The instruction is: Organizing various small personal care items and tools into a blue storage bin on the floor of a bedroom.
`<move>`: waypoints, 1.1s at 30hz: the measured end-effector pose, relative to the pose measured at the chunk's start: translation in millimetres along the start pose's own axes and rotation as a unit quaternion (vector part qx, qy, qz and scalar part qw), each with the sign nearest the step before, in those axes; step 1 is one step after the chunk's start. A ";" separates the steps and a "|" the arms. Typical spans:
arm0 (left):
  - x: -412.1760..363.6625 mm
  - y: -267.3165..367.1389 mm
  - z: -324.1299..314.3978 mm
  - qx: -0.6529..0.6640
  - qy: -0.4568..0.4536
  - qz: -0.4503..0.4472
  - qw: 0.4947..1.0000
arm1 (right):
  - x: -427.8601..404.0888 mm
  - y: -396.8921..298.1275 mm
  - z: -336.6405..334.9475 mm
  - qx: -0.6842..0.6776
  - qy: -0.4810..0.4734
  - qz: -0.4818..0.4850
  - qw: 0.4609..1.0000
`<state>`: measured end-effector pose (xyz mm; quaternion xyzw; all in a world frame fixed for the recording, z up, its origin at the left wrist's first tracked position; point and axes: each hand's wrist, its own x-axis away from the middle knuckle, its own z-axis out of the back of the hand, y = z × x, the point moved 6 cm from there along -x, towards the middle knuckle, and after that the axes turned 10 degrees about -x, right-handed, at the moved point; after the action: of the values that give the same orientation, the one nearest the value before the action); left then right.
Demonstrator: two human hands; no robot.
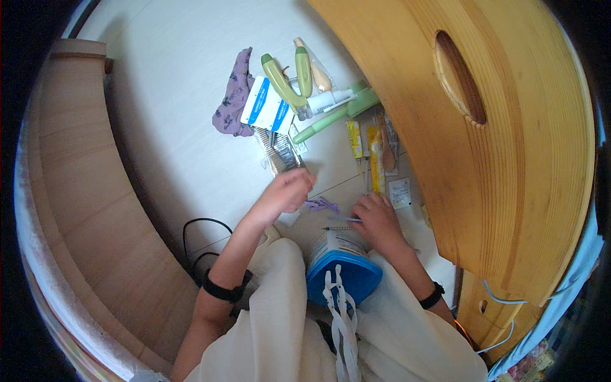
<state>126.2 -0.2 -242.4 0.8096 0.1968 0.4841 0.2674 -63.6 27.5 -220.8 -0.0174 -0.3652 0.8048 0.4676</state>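
My left hand (292,190), blurred and with its fingers curled, is over the floor just below a clear pack of metal pieces (282,152); whether it holds anything cannot be told. A thin, pale, translucent item (346,219) sticks out leftward from the fingers of my right hand (377,218). Between the hands lie purple strips (322,205). A dark, thin ridged item (339,228) is just above the tub with a blue lid (344,277), which stands between my knees. Blue-and-white packets (268,106) and green-handled tools (285,86) lie farther off.
A purple patterned cloth (234,102) lies beyond the packets. Yellow tubes and packs (376,157) and a white sachet (400,193) are at the right. Wooden furniture (515,119) borders the right, a wooden panel (90,181) the left. A black cable (184,234) loops near my left arm.
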 end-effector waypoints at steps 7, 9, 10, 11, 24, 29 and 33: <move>11.9 14.5 -34.2 -0.220 0.031 -0.103 0.970 | 6.5 -4.9 15.1 -0.436 -0.052 -0.157 0.884; 12.7 15.3 -39.6 -0.210 0.018 -0.100 0.972 | 2.3 -13.2 18.6 -0.434 -0.071 -0.149 0.886; 12.6 14.7 -42.1 -0.201 0.006 -0.098 0.975 | 0.9 -17.5 18.7 -0.432 -0.091 -0.140 0.886; 12.0 14.4 -43.6 -0.200 0.005 -0.098 0.975 | 1.1 -17.6 18.3 -0.431 -0.090 -0.140 0.887; 23.3 31.0 -29.2 -0.091 0.070 -0.094 0.989 | 3.7 -5.9 25.1 -0.612 -0.035 -0.213 0.761; 17.8 21.0 -43.4 -0.105 0.034 -0.124 0.986 | 1.2 -8.5 27.4 -0.605 -0.049 -0.208 0.767; 15.5 17.4 -41.1 -0.119 0.050 -0.081 0.988 | 1.7 -11.0 28.3 -0.625 -0.052 -0.212 0.750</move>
<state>97.8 5.2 -205.0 0.7280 0.2154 0.5212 0.3898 -66.8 15.9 -192.9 -0.1859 -0.8049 0.2769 0.4909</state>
